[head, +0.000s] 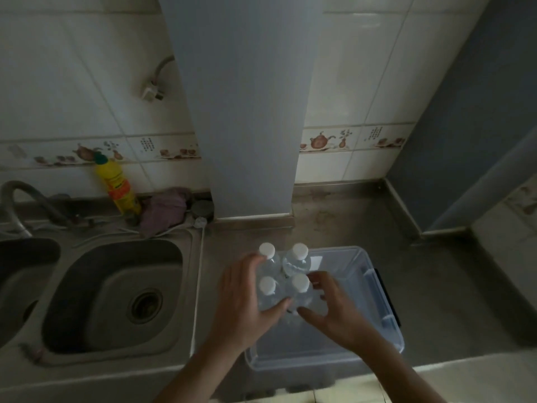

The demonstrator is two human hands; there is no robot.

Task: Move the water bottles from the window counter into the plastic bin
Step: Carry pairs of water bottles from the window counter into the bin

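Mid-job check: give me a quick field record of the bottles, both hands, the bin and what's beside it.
bottles: four clear water bottles with white caps, upright, clustered two by two
left hand: left hand holds the cluster's left side, fingers curled round it
right hand: right hand holds the right side
bin: clear plastic bin on the counter, open; cluster sits over its left part, whether set down cannot be told
sink: steel sink left of the bin
other: yellow bottle at the wall behind the sink
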